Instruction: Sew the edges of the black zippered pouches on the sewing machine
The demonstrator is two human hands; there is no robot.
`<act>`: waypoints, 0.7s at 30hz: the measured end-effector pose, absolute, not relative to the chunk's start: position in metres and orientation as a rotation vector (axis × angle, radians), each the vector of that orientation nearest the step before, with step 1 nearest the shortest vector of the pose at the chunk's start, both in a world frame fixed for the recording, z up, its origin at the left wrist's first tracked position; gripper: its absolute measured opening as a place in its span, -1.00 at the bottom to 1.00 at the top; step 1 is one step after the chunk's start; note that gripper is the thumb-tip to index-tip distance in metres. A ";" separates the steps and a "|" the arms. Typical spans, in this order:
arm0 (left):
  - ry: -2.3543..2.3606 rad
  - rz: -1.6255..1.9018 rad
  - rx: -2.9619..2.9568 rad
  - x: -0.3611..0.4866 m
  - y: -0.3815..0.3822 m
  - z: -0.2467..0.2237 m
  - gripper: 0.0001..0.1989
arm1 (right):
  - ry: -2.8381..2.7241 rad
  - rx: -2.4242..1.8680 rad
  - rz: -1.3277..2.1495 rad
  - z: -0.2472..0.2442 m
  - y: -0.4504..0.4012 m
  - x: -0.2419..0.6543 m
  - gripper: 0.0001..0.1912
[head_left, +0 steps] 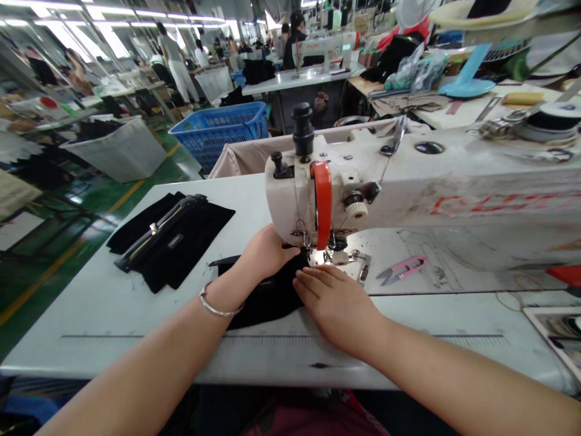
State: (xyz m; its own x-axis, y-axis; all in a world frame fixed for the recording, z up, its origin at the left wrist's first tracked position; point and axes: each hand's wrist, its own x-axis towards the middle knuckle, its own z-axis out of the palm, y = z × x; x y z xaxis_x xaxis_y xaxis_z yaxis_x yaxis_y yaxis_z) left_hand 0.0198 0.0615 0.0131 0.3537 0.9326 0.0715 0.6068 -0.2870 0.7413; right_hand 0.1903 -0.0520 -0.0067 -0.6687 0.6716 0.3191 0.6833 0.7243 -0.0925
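Observation:
A black fabric piece [272, 303] lies on the white table under the head of a sewing machine [290, 203]. My left hand [265, 251], with a bracelet at the wrist, rests on the cloth's far part, thumb stretched toward the needle area; its other fingers are partly hidden behind the machine head. Flat on the cloth's right edge, beside the presser foot, lies my right hand [336, 303], its fingers extended. The needle itself is hard to make out behind the orange guard [323, 206].
Pink-handled snips [403, 270] lie right of the needle area. Stacked black pieces with a zipper [175, 239] sit at the table's left. Beyond are a blue basket [222, 130], a beige cloth-lined bin [245, 158], other machines and several people.

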 end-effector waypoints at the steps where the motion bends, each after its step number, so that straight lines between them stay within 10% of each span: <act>1: 1.338 0.663 2.027 0.019 0.061 0.012 -0.85 | -2.597 -1.062 -0.050 -0.006 -0.051 0.190 -0.62; 21: 1.308 0.616 2.408 0.021 0.039 0.005 -0.85 | -2.622 -1.056 -0.038 -0.009 -0.060 0.198 -0.58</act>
State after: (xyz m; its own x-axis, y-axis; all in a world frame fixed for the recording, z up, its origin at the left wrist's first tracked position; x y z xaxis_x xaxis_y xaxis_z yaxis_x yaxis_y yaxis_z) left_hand 0.0215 0.0394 0.0053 0.4843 0.8484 0.2138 0.7050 -0.5231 0.4789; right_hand 0.1984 -0.0598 -0.0091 -0.6788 0.6717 0.2968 0.6799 0.7276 -0.0916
